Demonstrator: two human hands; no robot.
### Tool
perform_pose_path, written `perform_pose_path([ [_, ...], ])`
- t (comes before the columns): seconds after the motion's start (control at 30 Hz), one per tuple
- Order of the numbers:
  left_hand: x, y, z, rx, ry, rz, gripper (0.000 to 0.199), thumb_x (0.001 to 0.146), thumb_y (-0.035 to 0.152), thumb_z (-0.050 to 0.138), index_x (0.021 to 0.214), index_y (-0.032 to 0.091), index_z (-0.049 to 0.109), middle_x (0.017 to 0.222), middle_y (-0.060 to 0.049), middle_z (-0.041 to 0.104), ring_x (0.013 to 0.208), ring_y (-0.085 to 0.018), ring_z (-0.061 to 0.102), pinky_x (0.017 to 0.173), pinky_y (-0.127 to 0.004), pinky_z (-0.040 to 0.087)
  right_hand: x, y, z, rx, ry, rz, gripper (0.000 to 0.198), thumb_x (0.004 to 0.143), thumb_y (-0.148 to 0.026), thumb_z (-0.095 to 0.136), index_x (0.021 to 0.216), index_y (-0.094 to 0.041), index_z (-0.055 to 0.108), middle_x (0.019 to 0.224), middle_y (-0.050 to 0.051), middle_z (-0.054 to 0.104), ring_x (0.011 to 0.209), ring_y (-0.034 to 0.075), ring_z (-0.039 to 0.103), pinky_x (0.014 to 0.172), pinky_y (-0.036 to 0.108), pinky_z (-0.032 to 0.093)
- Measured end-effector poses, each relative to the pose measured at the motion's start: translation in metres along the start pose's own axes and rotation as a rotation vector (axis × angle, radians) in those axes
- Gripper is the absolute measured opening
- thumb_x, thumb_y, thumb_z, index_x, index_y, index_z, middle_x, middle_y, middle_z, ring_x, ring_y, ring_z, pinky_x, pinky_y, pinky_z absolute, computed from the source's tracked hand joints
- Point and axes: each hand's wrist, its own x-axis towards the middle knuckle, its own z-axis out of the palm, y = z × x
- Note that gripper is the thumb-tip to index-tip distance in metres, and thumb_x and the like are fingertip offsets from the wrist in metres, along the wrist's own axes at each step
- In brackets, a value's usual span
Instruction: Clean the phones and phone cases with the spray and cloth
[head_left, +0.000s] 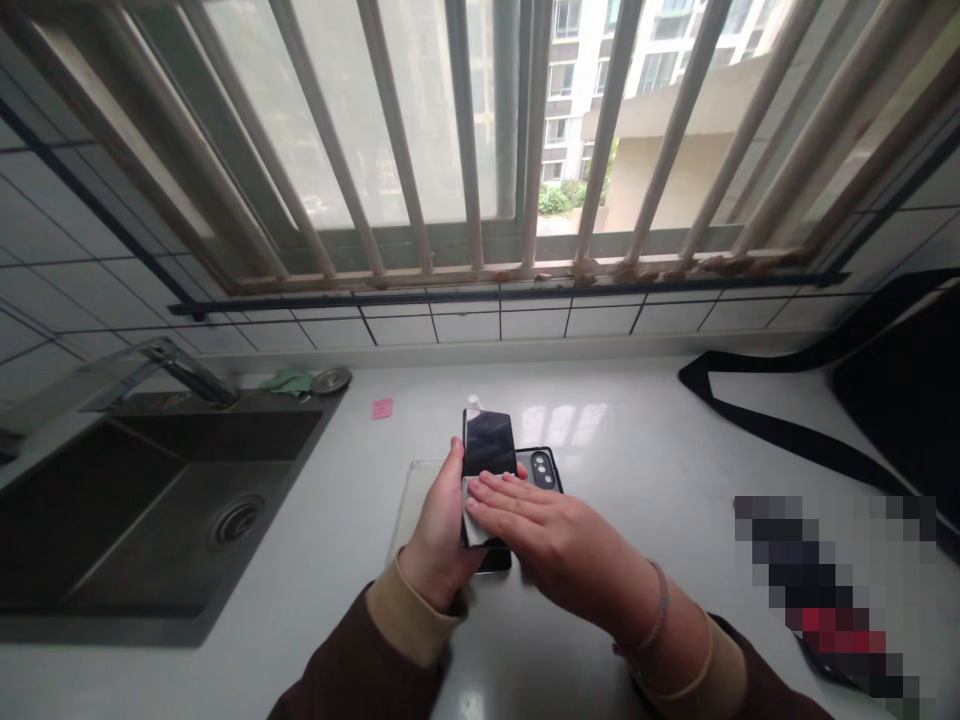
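Note:
In the head view my left hand [442, 520] is wrapped round a dark smartphone [489, 440], its glossy screen turned up. My right hand [551, 530] presses a folded white wipe [474, 525] flat on the lower half of that screen, fingers together over it. Beneath the phone, on the counter, lies a black phone case [553, 465] with a camera cutout, partly covered by my hands. A pale, flat, clear-edged thing [412, 490] rests to its left; I cannot make out its kind. Just beyond the phone's top end is a small white object [473, 401].
A dark sink [247, 590] with a metal faucet [191, 370] is on the left. Near its back corner are a green cloth [291, 382] and a metal drain strainer [331, 380]. A pink sticky note [382, 408] lies on the white counter [637, 620]. A black bag [900, 380] with a strap occupies the right.

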Motion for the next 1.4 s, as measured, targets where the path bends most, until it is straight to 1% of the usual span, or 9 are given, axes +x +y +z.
perform_pose_path([
  [0.2,0.002,-0.014,0.003,-0.031,-0.136,0.072,0.052,0.112,0.048,0.049,0.125,0.005,0.075,0.126,-0.021,0.078,0.127,-0.026,0.072,0.122,-0.035,0.047,0.0,0.009,0.0,-0.13,0.105,0.105,0.059,0.1,0.002,0.049,0.157,-0.012,0.055,0.156,0.017,0.061,0.149,0.026,0.055,0.127,0.044,0.047],
  [0.33,0.005,-0.021,0.001,0.01,-0.218,0.078,0.047,0.111,0.045,0.054,0.141,0.013,0.07,0.142,-0.014,0.073,0.144,-0.022,0.06,0.13,-0.031,0.034,-0.003,0.017,0.003,-0.205,0.194,0.225,0.056,0.103,0.0,0.045,0.157,-0.011,0.056,0.155,0.019,0.061,0.148,0.03,0.056,0.125,0.049,0.05],
  [0.43,0.006,-0.024,-0.002,0.084,-0.247,0.056,0.047,0.11,0.045,0.056,0.145,0.016,0.069,0.147,-0.012,0.071,0.149,-0.025,0.056,0.132,-0.034,0.033,-0.007,0.023,0.006,-0.225,0.24,0.332,0.056,0.103,-0.001,0.046,0.157,-0.014,0.057,0.155,0.019,0.062,0.146,0.031,0.058,0.123,0.051,0.051],
  [0.6,0.007,-0.02,-0.003,0.079,-0.258,0.032,0.053,0.111,0.049,0.051,0.148,0.014,0.066,0.143,-0.015,0.072,0.146,-0.028,0.059,0.13,-0.04,0.036,-0.009,0.025,0.009,-0.171,0.254,0.38,0.057,0.102,0.0,0.045,0.155,-0.017,0.061,0.154,0.016,0.063,0.144,0.028,0.061,0.121,0.048,0.054],
  [0.77,0.005,-0.01,0.004,0.017,-0.127,0.126,0.058,0.111,0.053,0.046,0.135,0.007,0.073,0.126,-0.02,0.079,0.128,-0.031,0.072,0.122,-0.044,0.047,-0.004,0.017,0.008,-0.072,0.177,0.253,0.051,0.102,0.001,0.045,0.146,-0.015,0.065,0.15,0.014,0.067,0.144,0.025,0.061,0.123,0.042,0.052],
  [0.97,0.003,-0.001,0.007,-0.008,-0.004,0.183,0.061,0.11,0.055,0.044,0.108,0.004,0.078,0.092,-0.019,0.081,0.092,-0.028,0.08,0.098,-0.041,0.063,0.001,0.004,0.0,0.065,0.123,0.116,0.043,0.103,-0.003,0.049,0.139,-0.017,0.067,0.145,0.013,0.071,0.141,0.022,0.064,0.125,0.043,0.05],
  [1.07,0.001,0.004,0.003,-0.002,0.053,0.194,0.06,0.109,0.055,0.045,0.103,0.005,0.079,0.089,-0.018,0.08,0.077,-0.025,0.078,0.081,-0.037,0.066,0.002,-0.002,-0.006,0.133,0.137,0.042,0.036,0.103,-0.007,0.051,0.133,-0.017,0.068,0.139,0.012,0.075,0.136,0.021,0.068,0.123,0.04,0.052],
  [1.27,-0.001,0.01,0.005,-0.022,0.125,0.266,0.056,0.109,0.052,0.045,0.107,0.007,0.079,0.094,-0.016,0.082,0.074,-0.023,0.078,0.074,-0.035,0.066,0.003,-0.007,-0.012,0.137,0.181,-0.033,0.037,0.101,-0.005,0.053,0.132,-0.017,0.068,0.134,0.01,0.078,0.133,0.019,0.07,0.124,0.039,0.051],
  [1.4,-0.003,0.007,0.008,-0.031,0.03,0.171,0.062,0.109,0.055,0.045,0.104,0.003,0.079,0.087,-0.018,0.08,0.08,-0.026,0.079,0.084,-0.037,0.066,0.002,-0.003,-0.01,0.111,0.203,-0.003,0.038,0.1,-0.005,0.055,0.134,-0.015,0.068,0.137,0.011,0.077,0.139,0.021,0.066,0.126,0.043,0.051],
])
